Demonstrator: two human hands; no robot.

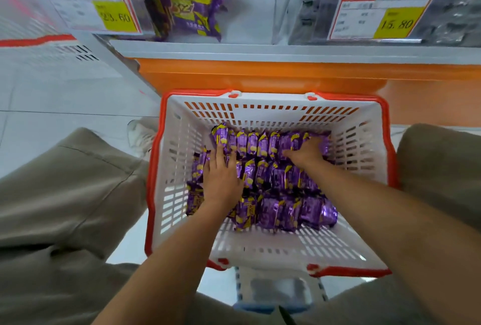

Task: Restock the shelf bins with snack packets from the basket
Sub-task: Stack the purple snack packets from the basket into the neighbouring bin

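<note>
A white basket with a red rim (260, 97) stands on the floor between my knees. Rows of purple and yellow snack packets (276, 194) fill its bottom. My left hand (221, 176) lies flat on the packets at the left end of the far row, fingers straight. At that row's right end, my right hand (308, 151) has its fingers curled down into the packets, fingertips hidden among them. Above, a clear shelf bin (250, 12) holds the same purple packets (187, 12).
A neighbouring clear bin (455, 12) on the right holds dark packets. Yellow price tags (114, 16) (395, 24) hang on the bin fronts. An orange shelf base (260, 74) runs behind the basket. A white and blue object (278, 291) sits under its near edge.
</note>
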